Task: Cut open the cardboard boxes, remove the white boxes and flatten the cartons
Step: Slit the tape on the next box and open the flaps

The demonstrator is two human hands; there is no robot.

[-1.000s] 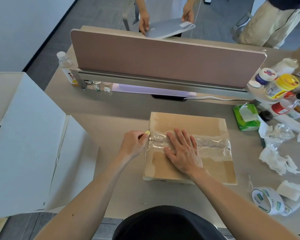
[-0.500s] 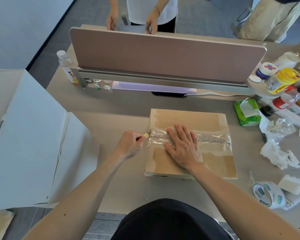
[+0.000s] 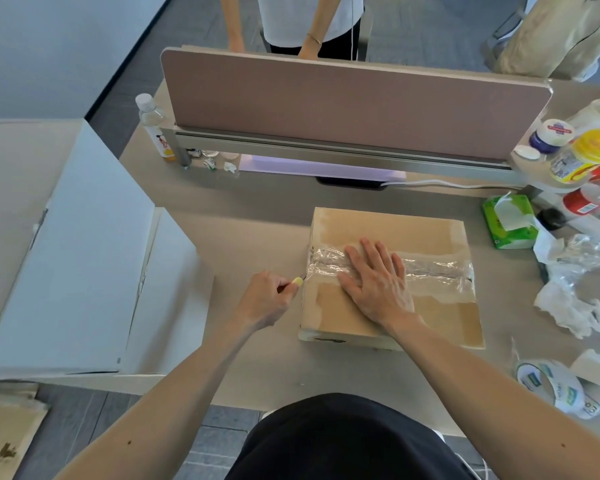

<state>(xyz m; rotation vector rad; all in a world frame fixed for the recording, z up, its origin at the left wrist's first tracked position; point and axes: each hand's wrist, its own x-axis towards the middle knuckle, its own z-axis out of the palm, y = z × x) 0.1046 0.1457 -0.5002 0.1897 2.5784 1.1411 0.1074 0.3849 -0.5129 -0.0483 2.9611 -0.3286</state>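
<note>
A flat brown cardboard box (image 3: 388, 230) lies on the desk in front of me, sealed along its middle by a strip of wrinkled clear tape (image 3: 433, 268). My right hand (image 3: 374, 282) lies flat on the box top, fingers straight, pressing over the tape. My left hand (image 3: 262, 301) grips a small yellow-tipped cutter (image 3: 297, 280) whose tip meets the left edge of the box at the tape seam. The blade itself is too small to make out.
Large white flattened cartons (image 3: 66, 258) lie at the left. A tape roll (image 3: 551, 386), crumpled paper (image 3: 568, 306), a green tissue pack (image 3: 506, 220) and jars (image 3: 582, 157) crowd the right. A pink divider panel (image 3: 343, 102) stands behind; two people stand beyond it.
My left hand with the cutter has slid slightly down along the box's left edge. My right hand stays flat on the tape. The person behind the divider has put down a grey sheet.
</note>
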